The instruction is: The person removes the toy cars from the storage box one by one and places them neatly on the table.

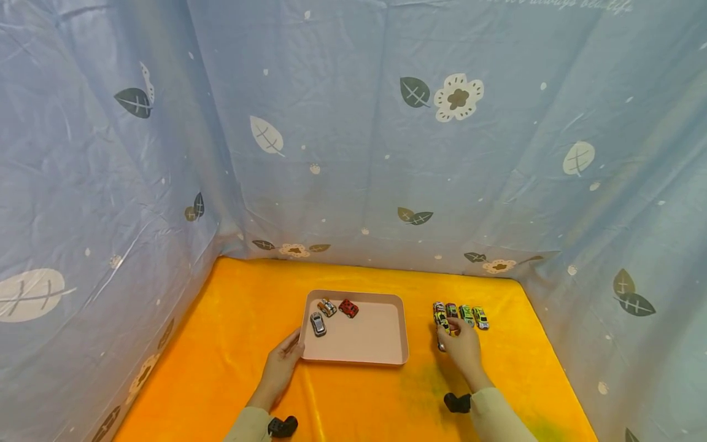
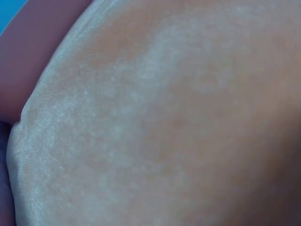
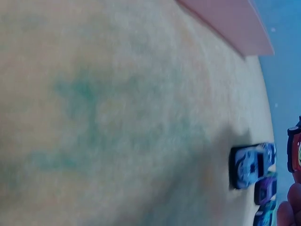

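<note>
A pale pink tray lies on the orange-yellow cloth and holds a silver toy car, an orange-and-white one and a red one. My left hand grips the tray's left rim near the front corner. Right of the tray, my right hand pinches a yellow-and-black toy car above other small cars. In the right wrist view that held car shows only in part at the right edge, with fingertips below it. A whitish car is partly hidden by this hand.
Beyond the right hand stand more toy cars, among them a green one and a yellow-green one. A blue patterned curtain encloses the back and sides. Black wrist devices stick out beside both sleeves.
</note>
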Demonstrator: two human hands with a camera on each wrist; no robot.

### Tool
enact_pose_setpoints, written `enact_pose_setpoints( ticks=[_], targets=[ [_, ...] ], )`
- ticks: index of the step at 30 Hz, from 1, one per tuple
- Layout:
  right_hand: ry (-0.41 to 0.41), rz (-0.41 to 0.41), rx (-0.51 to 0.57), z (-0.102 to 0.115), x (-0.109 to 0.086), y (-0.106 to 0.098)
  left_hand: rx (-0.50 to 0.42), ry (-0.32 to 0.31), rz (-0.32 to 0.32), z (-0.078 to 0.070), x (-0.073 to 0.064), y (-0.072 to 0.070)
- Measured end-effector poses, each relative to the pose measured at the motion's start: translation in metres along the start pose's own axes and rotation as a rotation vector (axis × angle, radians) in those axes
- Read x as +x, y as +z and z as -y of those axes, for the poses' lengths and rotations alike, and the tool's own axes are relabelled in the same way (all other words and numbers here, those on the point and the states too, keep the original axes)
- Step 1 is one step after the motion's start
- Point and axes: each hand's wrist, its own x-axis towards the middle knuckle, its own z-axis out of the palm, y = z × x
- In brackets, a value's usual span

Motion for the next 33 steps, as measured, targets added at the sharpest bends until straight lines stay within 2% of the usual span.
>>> enact_pose_setpoints(
  ticks=[7, 13, 17, 22, 28, 33],
  targets=[
    [0.138, -0.053, 0.035, -0.015, -0.001, -0.007, -0.006, 0.010, 0.004, 0.005, 0.003, -0.002],
    [0.198, -0.101, 0.063, -0.028, -0.002, -0.009, 0.004, 0.024, -0.015, 0.007, 0.003, 0.000],
    [0.222, -0.107, 0.045, -0.031, -0.004, -0.009, -0.014, 0.035, -0.005, 0.008, 0.004, -0.001],
    [0.243, -0.107, -0.037, -0.034, -0.007, -0.008, -0.026, 0.041, 0.005, 0.009, 0.004, -0.001],
    [0.236, -0.098, -0.130, -0.034, -0.008, -0.010, -0.018, 0.032, -0.007, 0.009, 0.004, 0.000],
    [0.220, -0.101, -0.139, -0.031, -0.010, -0.011, -0.021, 0.014, -0.001, 0.008, 0.004, 0.000]
  ],
)
